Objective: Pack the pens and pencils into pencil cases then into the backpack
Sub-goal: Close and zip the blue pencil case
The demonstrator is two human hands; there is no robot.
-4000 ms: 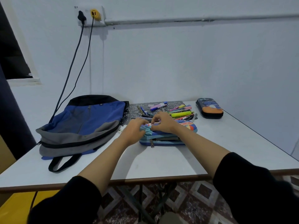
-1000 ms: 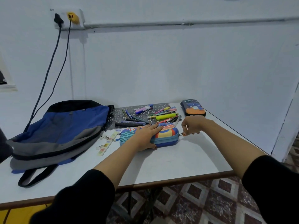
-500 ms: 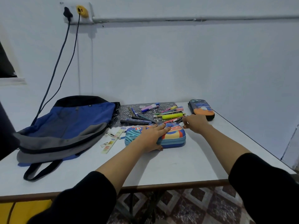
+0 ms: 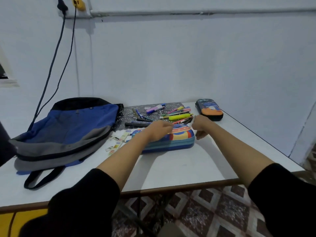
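Our left hand (image 4: pixel 157 132) lies palm down on the lid of the colourful pencil case (image 4: pixel 181 139), with its fingers loosely stretched toward the case's right end and gripping nothing. Our right hand (image 4: pixel 201 125) hangs just past that right end with its fingers curled downward, and the blur keeps us from telling whether they pinch anything. The case lies flat with its lid down, near the middle of the white table (image 4: pixel 188 168). Just behind it, the loose pens and markers (image 4: pixel 177 115) lie in a heap on a dark patterned sheet (image 4: pixel 130 113) (a yellow highlighter stands out among them). A second pencil case (image 4: pixel 209 109), dark with an orange patch, lies at the far right corner, apart from the heap. The blue and grey backpack (image 4: pixel 68 127) slumps on the left side of the table, one strap trailing toward the near edge. Between it and the colourful case lies a pale printed paper strip (image 4: pixel 118 142). Two dark cables (image 4: pixel 53 60) run down the wall from a socket (image 4: pixel 70 13) toward the backpack.
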